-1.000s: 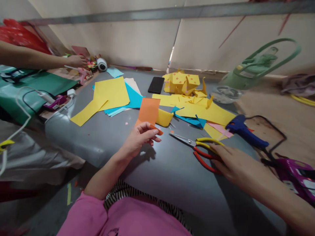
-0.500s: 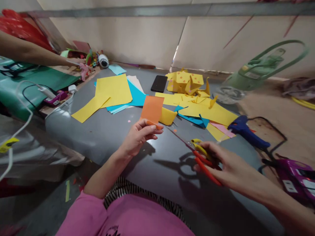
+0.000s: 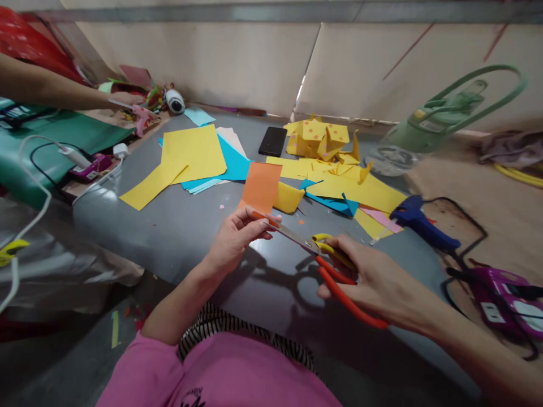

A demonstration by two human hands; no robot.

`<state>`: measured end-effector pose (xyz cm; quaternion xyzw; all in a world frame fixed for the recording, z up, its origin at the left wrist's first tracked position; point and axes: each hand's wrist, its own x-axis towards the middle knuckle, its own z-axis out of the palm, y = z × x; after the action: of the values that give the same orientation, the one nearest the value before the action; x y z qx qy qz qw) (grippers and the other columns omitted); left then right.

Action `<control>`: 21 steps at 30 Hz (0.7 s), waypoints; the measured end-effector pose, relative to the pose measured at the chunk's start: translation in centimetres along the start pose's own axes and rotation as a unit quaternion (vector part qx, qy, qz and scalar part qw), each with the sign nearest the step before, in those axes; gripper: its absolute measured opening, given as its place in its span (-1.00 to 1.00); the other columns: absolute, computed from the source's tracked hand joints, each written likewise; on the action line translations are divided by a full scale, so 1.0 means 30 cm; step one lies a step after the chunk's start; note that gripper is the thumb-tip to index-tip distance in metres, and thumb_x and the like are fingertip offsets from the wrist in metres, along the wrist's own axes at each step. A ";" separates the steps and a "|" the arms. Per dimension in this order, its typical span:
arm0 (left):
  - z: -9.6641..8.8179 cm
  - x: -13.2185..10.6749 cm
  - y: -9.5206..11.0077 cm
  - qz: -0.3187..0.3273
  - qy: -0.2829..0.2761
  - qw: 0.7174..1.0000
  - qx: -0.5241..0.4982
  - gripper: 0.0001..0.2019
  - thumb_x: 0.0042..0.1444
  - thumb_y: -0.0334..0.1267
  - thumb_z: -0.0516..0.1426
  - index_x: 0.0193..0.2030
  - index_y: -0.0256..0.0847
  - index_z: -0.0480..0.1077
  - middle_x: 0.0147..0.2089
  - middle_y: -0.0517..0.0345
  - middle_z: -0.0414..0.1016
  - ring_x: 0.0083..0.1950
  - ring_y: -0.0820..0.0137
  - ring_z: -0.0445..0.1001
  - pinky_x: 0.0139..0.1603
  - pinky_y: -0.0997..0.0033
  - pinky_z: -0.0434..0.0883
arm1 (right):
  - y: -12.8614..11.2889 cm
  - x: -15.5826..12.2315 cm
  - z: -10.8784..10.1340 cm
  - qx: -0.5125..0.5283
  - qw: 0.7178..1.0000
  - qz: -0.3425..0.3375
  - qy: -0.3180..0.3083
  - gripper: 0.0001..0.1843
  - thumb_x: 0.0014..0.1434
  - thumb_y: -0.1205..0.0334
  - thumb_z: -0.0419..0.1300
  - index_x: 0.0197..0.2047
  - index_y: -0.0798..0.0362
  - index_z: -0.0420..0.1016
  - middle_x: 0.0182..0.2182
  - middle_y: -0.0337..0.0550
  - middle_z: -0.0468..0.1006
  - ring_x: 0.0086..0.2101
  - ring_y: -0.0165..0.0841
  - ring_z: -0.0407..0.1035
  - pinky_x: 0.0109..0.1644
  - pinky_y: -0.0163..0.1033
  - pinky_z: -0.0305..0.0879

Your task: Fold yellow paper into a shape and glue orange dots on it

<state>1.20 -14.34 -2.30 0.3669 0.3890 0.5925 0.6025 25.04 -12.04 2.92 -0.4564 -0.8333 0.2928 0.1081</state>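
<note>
Our left hand (image 3: 235,240) pinches the orange paper (image 3: 261,186) at its lower edge | paper plain, rectangular, upright over grey table (image 3: 190,226) | our right hand (image 3: 373,282) fingers curled around scissors (image 3: 326,263) handles | blade tips seemingly touching paper's bottom edge

Scissors (image 3: 311,246) now off the table (image 3: 190,237) in right hand (image 3: 373,282), tips at orange paper (image 3: 261,189)

Orange paper (image 3: 259,189) is matt and smooth, same as the yellow sheets (image 3: 195,152). Scissors (image 3: 314,246) show bare metal blades, dull grey, with glossy red and yellow plastic handles. Table (image 3: 182,237) is smooth grey with a soft sheen, and the glue gun (image 3: 418,217) is shiny blue plastic
</note>
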 end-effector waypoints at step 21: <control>0.008 -0.005 -0.014 -0.015 -0.008 0.999 -0.049 -0.84 0.03 -0.26 0.34 -0.38 -0.22 0.44 -0.22 0.13 0.68 -0.24 0.42 0.64 -0.25 0.49 0.53 | 0.018 -0.017 -0.003 -0.002 0.998 0.031 -0.049 -0.52 -0.04 -0.21 0.36 -0.43 -0.06 0.25 -0.59 -0.33 0.39 -0.58 -0.40 0.21 -0.55 -0.26 0.12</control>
<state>1.60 -14.51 -2.57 0.3353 0.3604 0.5989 0.6317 25.74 -12.19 2.72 -0.4677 -0.8234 0.3161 0.0569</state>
